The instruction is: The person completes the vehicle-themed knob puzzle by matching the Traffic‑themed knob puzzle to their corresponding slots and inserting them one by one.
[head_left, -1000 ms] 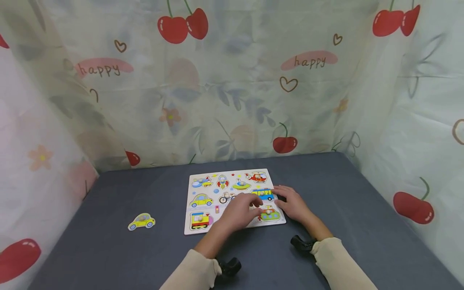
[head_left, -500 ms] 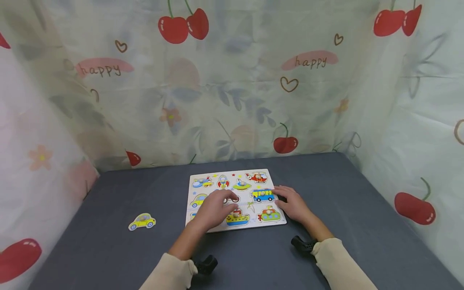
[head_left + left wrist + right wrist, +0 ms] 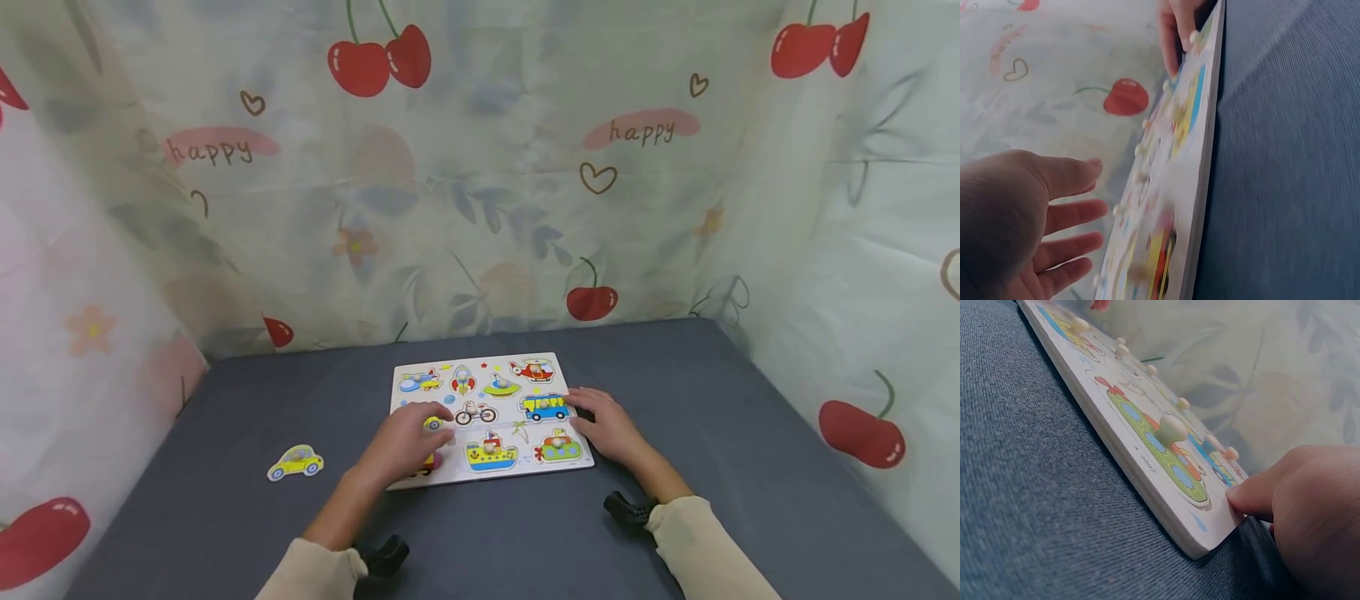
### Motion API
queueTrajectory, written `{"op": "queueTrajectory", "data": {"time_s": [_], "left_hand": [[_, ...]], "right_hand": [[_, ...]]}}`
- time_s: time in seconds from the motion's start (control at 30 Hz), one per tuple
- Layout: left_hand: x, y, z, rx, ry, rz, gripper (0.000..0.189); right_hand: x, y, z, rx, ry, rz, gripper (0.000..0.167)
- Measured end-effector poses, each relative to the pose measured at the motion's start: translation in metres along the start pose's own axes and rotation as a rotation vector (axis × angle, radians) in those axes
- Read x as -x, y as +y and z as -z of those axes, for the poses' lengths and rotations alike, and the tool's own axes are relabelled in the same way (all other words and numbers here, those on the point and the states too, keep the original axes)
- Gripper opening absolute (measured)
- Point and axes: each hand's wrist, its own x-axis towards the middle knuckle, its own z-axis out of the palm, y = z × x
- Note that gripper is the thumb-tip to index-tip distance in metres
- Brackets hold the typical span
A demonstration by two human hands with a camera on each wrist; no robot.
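A white wooden knob puzzle board (image 3: 507,418) with vehicle pieces lies flat mid-table. Over its left side hovers my left hand (image 3: 403,440), fingers apart and holding nothing; in the left wrist view a gap shows between that hand (image 3: 1019,212) and the knobs. Beneath it the train (image 3: 1160,259) and the car picture are partly hidden. My right hand (image 3: 609,427) rests at the board's right edge beside the blue bus (image 3: 543,407); its thumb (image 3: 1254,494) touches the top near the green submarine (image 3: 1154,447). A loose yellow car piece (image 3: 296,462) lies left of the board.
The table (image 3: 225,533) has a dark cloth. A printed curtain (image 3: 480,167) with cherries closes off the back and both sides. Helicopter (image 3: 532,370), rocket (image 3: 462,381), motorcycle (image 3: 476,412) and ship (image 3: 491,453) pieces with round knobs sit in the board.
My left hand has moved left across the board, from above the ship to the car and train side, uncovering the motorcycle and ship. The right hand and the loose car piece have stayed put.
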Motion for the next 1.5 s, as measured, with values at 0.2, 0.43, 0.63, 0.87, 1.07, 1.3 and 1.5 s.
{"op": "queueTrajectory", "data": {"time_s": [0.2,0.43,0.63,0.87,1.07,1.3,1.5], "left_hand": [[0.013,-0.022,0.012,-0.009,0.01,0.05,0.026],[0.026,-0.044,0.027,-0.054,0.033,0.066,0.029],[0.036,-0.065,0.039,-0.068,0.071,0.095,0.032],[0.051,-0.088,0.059,-0.091,0.11,0.121,0.031],[0.064,-0.11,0.071,-0.115,0.133,0.113,0.027],[0.076,-0.137,0.076,-0.143,0.156,0.074,0.023],[0.081,-0.15,0.078,-0.128,0.177,0.09,0.022]], "right_hand": [[0.0,-0.001,0.0,-0.015,-0.006,-0.005,0.042],[0.0,0.0,0.0,-0.009,-0.003,-0.002,0.042],[0.0,0.001,0.0,-0.008,-0.005,0.005,0.042],[0.0,0.0,0.001,-0.007,-0.009,0.0,0.042],[-0.001,-0.001,0.001,0.006,-0.011,-0.007,0.042],[-0.001,-0.001,0.0,-0.005,-0.009,-0.014,0.042],[0.0,-0.002,0.001,-0.002,-0.012,-0.007,0.042]]}}
